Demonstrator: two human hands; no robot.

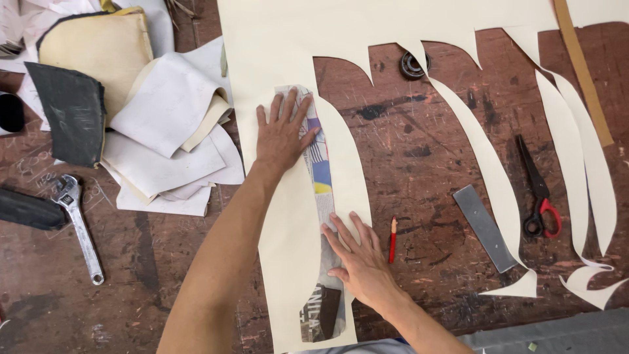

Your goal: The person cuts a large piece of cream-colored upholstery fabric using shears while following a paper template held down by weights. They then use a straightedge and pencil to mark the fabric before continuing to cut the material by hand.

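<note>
The big sheet (288,39) is pale cream, and the long pattern piece (319,177) on it is newspaper, grey print with blue, yellow and red patches. The table (419,151) is dark red-brown wood with black stains and many scratches. The pencil (392,239) is red. The scissors (538,190) are black with red handles. The wrench (78,226) is silver, and the flat bar (485,228) is grey metal.

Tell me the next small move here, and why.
Probably the right hand should pick up the red pencil beside it. Both hands lie flat on the newspaper pattern, the left hand pinning its top on the cream sheet, so it looks placed for tracing, and no outline shows around it yet.
</note>
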